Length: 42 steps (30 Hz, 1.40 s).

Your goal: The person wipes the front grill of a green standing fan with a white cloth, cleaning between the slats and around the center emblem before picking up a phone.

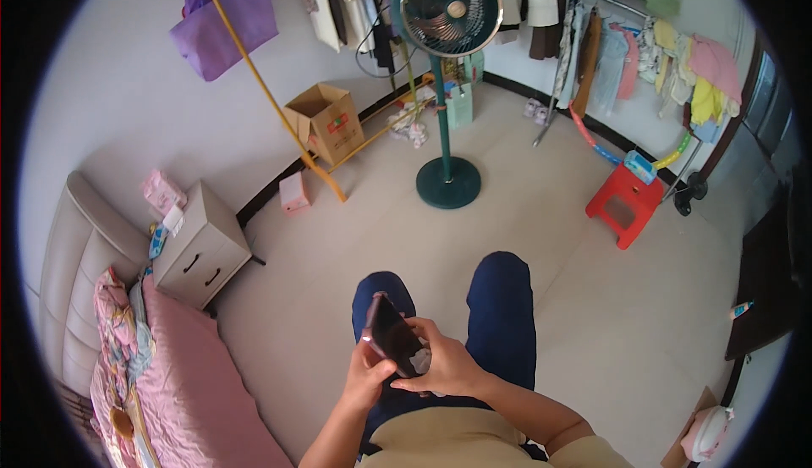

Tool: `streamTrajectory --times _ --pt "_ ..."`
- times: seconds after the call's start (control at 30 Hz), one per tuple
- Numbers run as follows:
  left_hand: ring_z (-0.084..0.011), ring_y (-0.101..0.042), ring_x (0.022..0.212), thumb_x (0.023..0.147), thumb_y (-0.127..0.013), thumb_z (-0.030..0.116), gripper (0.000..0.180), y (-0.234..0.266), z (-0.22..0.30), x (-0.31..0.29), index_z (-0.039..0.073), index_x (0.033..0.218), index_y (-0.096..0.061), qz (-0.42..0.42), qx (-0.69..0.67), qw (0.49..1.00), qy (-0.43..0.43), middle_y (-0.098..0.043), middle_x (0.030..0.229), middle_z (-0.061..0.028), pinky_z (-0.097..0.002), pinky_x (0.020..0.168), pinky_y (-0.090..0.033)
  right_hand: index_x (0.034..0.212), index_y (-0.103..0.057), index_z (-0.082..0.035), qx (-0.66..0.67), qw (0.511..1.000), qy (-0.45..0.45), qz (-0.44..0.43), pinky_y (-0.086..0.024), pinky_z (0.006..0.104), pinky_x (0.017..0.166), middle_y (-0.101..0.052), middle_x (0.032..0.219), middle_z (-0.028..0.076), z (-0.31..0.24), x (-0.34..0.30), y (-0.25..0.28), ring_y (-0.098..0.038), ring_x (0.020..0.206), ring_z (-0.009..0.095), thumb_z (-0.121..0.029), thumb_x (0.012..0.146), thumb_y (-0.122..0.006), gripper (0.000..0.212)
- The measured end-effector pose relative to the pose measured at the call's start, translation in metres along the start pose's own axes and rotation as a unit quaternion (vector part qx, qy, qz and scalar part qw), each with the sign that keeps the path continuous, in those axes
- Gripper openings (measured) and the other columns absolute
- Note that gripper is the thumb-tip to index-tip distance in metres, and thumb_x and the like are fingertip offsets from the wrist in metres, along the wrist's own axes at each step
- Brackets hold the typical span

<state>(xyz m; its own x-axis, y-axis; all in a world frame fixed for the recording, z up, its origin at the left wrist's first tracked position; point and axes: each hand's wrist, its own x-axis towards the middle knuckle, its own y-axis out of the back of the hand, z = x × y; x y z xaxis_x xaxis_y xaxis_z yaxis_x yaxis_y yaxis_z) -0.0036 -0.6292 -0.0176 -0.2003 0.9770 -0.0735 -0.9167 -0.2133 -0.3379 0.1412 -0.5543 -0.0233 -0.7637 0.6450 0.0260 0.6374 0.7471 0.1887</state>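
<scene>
A dark smartphone (392,331) is held above my lap, tilted, its glossy face turned up. My left hand (369,373) closes round its lower left edge, with the thumb near the bottom. From the other side my right hand (447,361) grips the right edge, its fingers bent over the side. A pale patch shows on the phone's lower end; I cannot tell whether it is a reflection or something on the glass. Below the phone are my legs in dark blue trousers (501,324).
A green standing fan (448,182) is ahead, with a cardboard box (331,134) to its left. The red stool (624,200) stands right, near a clothes rack (609,0). On the left are a pink-covered bed (193,375) and a nightstand (199,244).
</scene>
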Motion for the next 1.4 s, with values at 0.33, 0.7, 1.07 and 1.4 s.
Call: streamTrajectory --times 0.33,0.7,1.07,1.4 --pt "-0.0228 -0.051 0.109 0.064 -0.076 0.04 0.092 -0.057 0.01 0.123 -0.002 0.132 -0.031 -0.091 -0.044 0.991 -0.084 -0.048 0.122 -0.0146 -0.0357 0.093 -0.043 0.125 -0.034 -0.004 -0.06 0.983 0.041 0.168 -0.048 0.0364 0.08 -0.056 0.111 0.017 0.005 0.047 0.076 -0.06 0.097 0.032 -0.038 0.06 -0.078 0.085" --pt "-0.0263 -0.056 0.094 0.079 -0.033 0.073 0.089 -0.079 -0.032 0.294 -0.004 0.124 -0.04 -0.073 -0.231 0.964 0.109 -0.056 0.105 -0.016 -0.0382 0.083 -0.046 0.127 -0.042 -0.003 0.119 0.966 -0.078 0.216 -0.046 0.026 0.076 -0.061 0.108 0.013 0.067 0.1 0.179 -0.06 0.089 0.018 -0.021 0.076 -0.069 0.06" --pt "-0.0279 -0.056 0.093 0.071 -0.034 0.08 0.098 -0.099 -0.021 0.406 -0.003 0.123 -0.042 -0.117 -0.346 0.918 0.153 -0.054 0.107 -0.0173 -0.0414 0.087 -0.044 0.115 -0.05 0.006 0.243 0.954 -0.066 0.166 -0.039 0.0199 0.067 -0.058 0.088 0.003 0.091 0.159 0.251 -0.048 0.075 0.006 -0.015 0.09 -0.052 0.032" --pt "-0.0222 -0.052 0.103 0.078 -0.034 0.073 0.085 -0.135 -0.019 0.449 0.008 0.133 -0.035 -0.125 -0.163 0.978 0.043 -0.048 0.123 -0.0108 -0.036 0.089 -0.043 0.127 -0.038 -0.002 -0.12 0.968 -0.054 0.212 -0.049 0.0326 0.078 -0.059 0.105 0.017 0.053 0.215 0.316 -0.062 0.09 0.028 -0.039 0.063 -0.079 0.084"
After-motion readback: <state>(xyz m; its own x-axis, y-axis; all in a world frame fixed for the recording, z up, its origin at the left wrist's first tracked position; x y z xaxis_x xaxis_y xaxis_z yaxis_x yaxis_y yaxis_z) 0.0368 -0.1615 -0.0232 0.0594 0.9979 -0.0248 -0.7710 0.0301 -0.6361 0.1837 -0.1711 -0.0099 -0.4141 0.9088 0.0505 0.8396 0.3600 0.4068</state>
